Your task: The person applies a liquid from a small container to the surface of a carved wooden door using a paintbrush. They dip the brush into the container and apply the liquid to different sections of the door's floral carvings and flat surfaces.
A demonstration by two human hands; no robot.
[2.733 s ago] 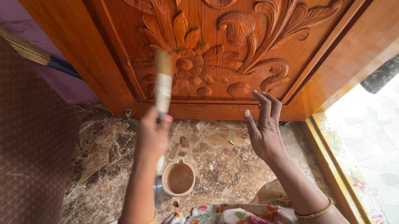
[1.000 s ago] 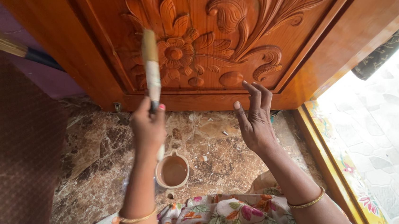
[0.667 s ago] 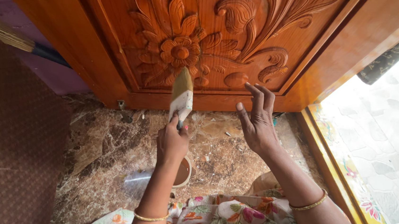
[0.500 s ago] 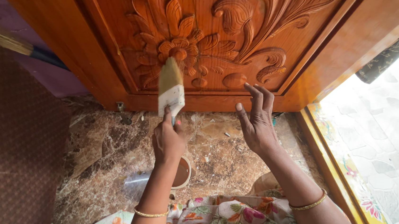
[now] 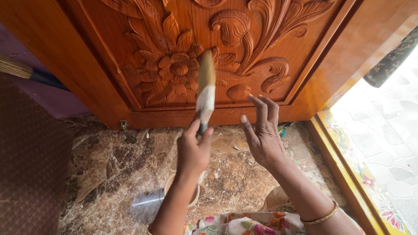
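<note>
**Brush working the carved door panel**

The left hand [image 5: 194, 148] is gripping a flat paintbrush [image 5: 205, 93] by the low end of its handle, the grip closed around it, so that the bristles are reaching up onto the carving just right of the carved flower [image 5: 178, 70]. Holding it that low is giving the brush reach while the wrist stays clear of the wood.

The right hand [image 5: 263, 134] is hovering open and empty, fingers spread and slightly curled, close to the lower rail of the wooden door [image 5: 322, 67]; whether the fingertips are touching the wood cannot be told.

A small tan cup [image 5: 194, 195] is sitting on the marble floor [image 5: 115, 170] directly under the left forearm, mostly hidden by it, within easy dipping range. A clear plastic piece [image 5: 146, 206] is lying just beside it. A broom [image 5: 9, 64] is leaning at the far left, by the purple wall [image 5: 56, 95].
</note>
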